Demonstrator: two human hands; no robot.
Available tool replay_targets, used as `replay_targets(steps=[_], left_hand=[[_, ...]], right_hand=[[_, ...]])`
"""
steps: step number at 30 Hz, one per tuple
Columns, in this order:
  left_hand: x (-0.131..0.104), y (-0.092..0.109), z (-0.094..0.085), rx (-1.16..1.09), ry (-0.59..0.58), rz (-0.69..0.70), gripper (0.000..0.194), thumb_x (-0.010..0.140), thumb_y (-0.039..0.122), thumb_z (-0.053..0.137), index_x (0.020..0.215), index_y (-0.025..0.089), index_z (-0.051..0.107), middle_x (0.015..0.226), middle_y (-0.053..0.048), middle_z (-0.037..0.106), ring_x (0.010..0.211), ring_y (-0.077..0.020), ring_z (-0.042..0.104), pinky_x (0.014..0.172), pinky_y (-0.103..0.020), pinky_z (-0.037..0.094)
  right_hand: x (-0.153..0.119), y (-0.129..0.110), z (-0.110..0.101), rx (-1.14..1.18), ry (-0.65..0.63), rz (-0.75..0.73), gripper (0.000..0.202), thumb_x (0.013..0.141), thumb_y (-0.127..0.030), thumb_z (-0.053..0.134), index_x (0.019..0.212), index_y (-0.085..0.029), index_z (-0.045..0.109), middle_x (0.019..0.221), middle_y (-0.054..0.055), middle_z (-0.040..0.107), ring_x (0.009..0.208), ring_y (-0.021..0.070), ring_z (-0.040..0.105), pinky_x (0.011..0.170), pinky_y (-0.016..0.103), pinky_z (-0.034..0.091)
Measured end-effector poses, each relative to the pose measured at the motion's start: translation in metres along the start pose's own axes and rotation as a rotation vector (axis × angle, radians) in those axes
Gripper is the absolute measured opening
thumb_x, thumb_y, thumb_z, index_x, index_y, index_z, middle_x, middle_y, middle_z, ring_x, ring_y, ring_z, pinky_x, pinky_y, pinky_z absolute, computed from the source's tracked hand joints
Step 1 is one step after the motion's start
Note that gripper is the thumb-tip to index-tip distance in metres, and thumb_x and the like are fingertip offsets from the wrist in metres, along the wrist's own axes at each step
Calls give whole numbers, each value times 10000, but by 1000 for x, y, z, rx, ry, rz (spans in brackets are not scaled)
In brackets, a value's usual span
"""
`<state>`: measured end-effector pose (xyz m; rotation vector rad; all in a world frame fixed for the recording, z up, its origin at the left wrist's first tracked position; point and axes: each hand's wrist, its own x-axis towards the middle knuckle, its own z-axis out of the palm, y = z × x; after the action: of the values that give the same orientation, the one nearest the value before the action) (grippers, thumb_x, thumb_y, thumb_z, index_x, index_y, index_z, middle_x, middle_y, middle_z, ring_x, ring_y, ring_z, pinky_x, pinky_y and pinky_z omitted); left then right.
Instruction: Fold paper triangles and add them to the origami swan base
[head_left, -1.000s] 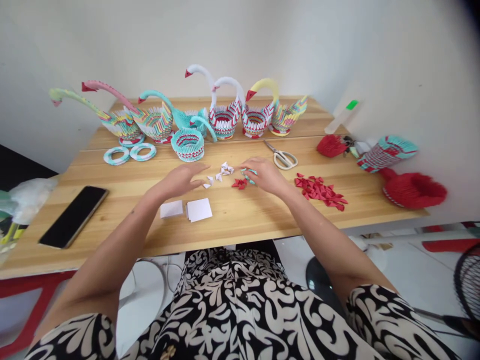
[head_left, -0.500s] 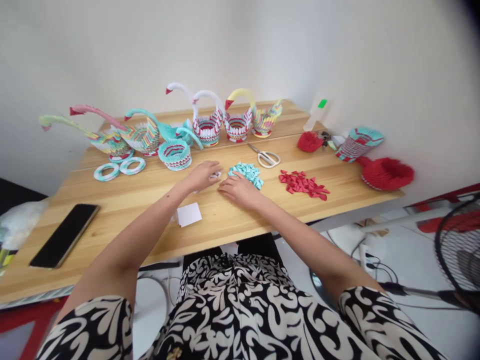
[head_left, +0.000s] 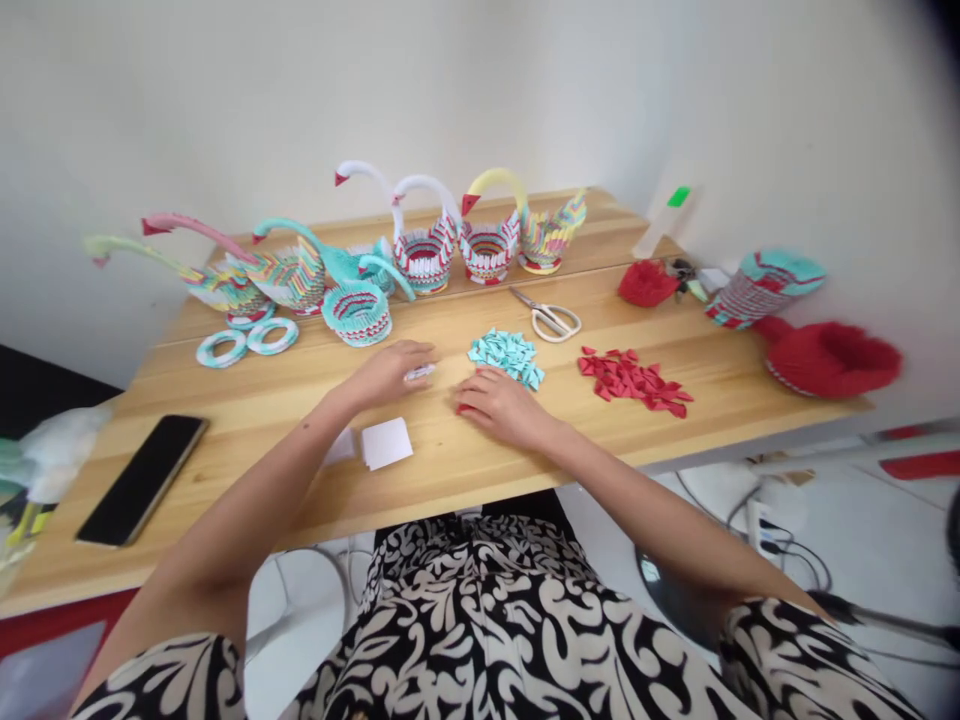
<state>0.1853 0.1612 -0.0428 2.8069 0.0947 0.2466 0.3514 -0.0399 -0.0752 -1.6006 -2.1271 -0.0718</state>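
Observation:
My left hand lies low over the wooden table, its fingers curled round small white folded paper. To its right, my right hand rests palm down with fingers stretched out and slightly apart; small spots of red show at its fingertips, too small to make out. Just beyond that hand is a pile of turquoise folded paper pieces. Red folded pieces are spread farther right. White paper sheets lie nearer the table's front edge, below my left hand.
Scissors lie behind the turquoise pile. Paper swans and baskets, one turquoise-rimmed, line the back. Two rings and a phone are at left. A red paper bowl stands at the right edge.
The view has shifted a little. My right hand has drawn back from the turquoise pile toward the front edge, and red now shows at its fingertips. My left hand has moved slightly nearer the front edge.

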Motion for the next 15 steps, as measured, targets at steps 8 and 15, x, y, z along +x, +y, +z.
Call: replay_targets(steps=[8,15], left_hand=[[-59,-39,-45,-185,805,-417,350,848,437,644,1079,187,723,1082,-95,732,983,-229,676,925,-385,525],[-69,-92,-19,-212,639,-715,745,735,388,728,1405,160,494,1299,-169,632,1170,-319,606,1010,-475,465]], right_hand=[[51,24,-5,195,82,82,435,950,-294,536,1369,-177,546,1335,131,606,1231,259,559,1046,454,449],[148,58,40,359,-13,349,668,889,-186,514,1525,-144,315,1431,160,530,1295,268,538,1101,464,411]])
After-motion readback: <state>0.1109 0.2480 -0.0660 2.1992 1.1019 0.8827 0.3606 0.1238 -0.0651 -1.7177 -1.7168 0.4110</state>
